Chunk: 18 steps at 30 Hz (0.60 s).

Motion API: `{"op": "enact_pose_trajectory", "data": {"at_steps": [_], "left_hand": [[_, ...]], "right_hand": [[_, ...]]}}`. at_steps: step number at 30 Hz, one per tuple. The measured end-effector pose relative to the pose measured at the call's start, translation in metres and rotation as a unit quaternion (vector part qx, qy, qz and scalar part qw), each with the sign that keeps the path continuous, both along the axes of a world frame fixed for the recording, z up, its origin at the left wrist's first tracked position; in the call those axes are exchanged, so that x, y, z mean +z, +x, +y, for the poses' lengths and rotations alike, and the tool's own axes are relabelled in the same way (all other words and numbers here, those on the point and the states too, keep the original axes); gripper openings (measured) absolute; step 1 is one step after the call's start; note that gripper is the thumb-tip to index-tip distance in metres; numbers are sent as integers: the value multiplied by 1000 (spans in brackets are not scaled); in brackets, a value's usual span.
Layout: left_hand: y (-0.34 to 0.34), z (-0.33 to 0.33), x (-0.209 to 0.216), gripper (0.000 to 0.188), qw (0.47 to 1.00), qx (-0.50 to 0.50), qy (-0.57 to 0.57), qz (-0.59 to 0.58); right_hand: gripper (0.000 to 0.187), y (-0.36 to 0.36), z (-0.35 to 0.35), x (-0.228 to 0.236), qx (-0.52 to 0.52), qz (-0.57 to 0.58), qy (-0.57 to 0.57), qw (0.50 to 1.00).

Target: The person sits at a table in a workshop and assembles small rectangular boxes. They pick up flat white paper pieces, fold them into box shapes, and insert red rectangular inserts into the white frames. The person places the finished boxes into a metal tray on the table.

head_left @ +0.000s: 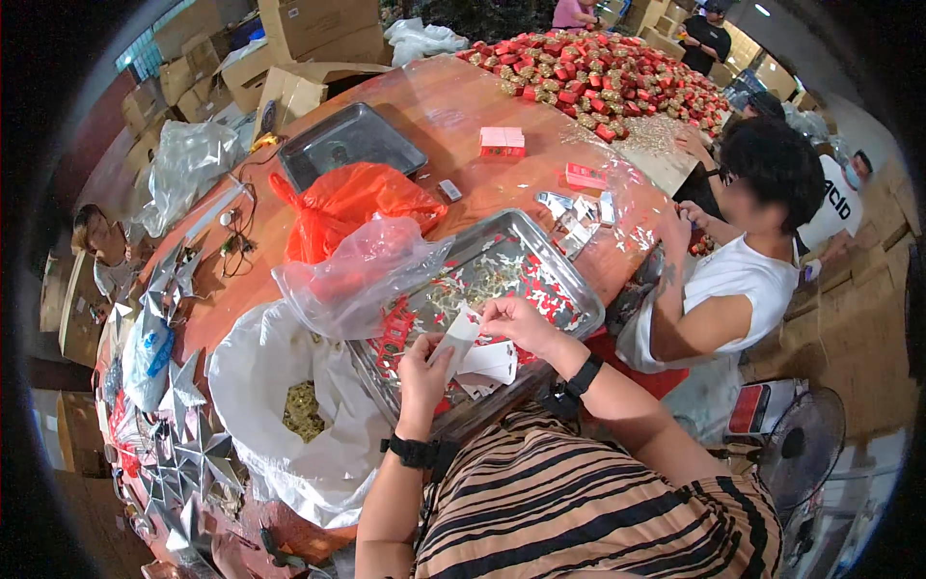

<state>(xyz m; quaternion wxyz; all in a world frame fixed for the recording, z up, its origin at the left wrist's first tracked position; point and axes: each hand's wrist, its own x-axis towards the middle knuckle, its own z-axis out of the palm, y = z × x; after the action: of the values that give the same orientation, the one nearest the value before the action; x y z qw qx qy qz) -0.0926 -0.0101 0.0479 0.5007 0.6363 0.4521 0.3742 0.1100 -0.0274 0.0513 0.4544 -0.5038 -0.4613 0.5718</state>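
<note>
My left hand (pixel 422 374) is closed around the lower part of a white card (pixel 461 333), which tilts upward. The thumb and fingers of my right hand (pixel 516 321) pinch together at the card's upper right edge; what exactly lies between the fingertips is too small to make out. Below both hands is a metal tray (pixel 584 282), strewn with red and white paper scraps and thin pale strands. A small stack of white cards (pixel 494 361) lies in its near part, just under my hands. Red printed tags (pixel 395 326) lie at the tray's left side.
Left of the tray, a white-lined bin (pixel 241 372) holds gold-green material. Clear plastic (pixel 357 275) and a red bag (pixel 362 198) overlap the tray's far left. Beyond stands another tray (pixel 400 140). A co-worker (pixel 719 289) sits close on my right; silver stars (pixel 183 396) lie far left.
</note>
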Motion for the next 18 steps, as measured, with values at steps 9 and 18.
{"op": "enact_pose_trajectory", "data": {"at_steps": [9, 18], "left_hand": [[-5, 6, -11, 20, 934, -109, -288, -180], [-1, 6, -6, 21, 939, -155, -284, -115]], "right_hand": [[7, -10, -12, 12, -4, -57, 87, 995], [5, -9, -27, 33, 32, -249, 181, 951]]}}
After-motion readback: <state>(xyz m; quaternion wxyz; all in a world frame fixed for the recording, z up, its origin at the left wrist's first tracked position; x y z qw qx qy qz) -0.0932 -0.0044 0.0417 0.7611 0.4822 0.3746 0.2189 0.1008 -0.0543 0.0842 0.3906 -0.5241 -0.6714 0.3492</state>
